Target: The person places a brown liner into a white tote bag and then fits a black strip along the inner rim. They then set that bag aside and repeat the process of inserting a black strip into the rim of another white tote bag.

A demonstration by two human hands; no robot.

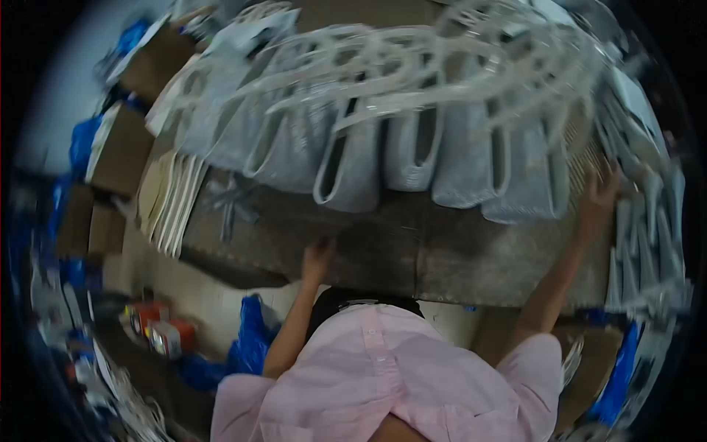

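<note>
A row of silver-grey, open-ended pieces with long pale straps, which look like shoe uppers, lies across the brown worktable. My left hand is over the table's near edge, below the row; its fingers are smeared by motion, and I cannot make out anything in them. At the right end of the row, my right hand reaches up with its fingers apart. Beside it are several tapered grey pieces stacked along the right side. Whether the fingertips touch them is too blurred to tell.
Cream flat pieces stand in a stack at the table's left end, near small grey strips. Cardboard boxes stand farther left. On the floor lie a blue plastic bag and orange-and-white packages.
</note>
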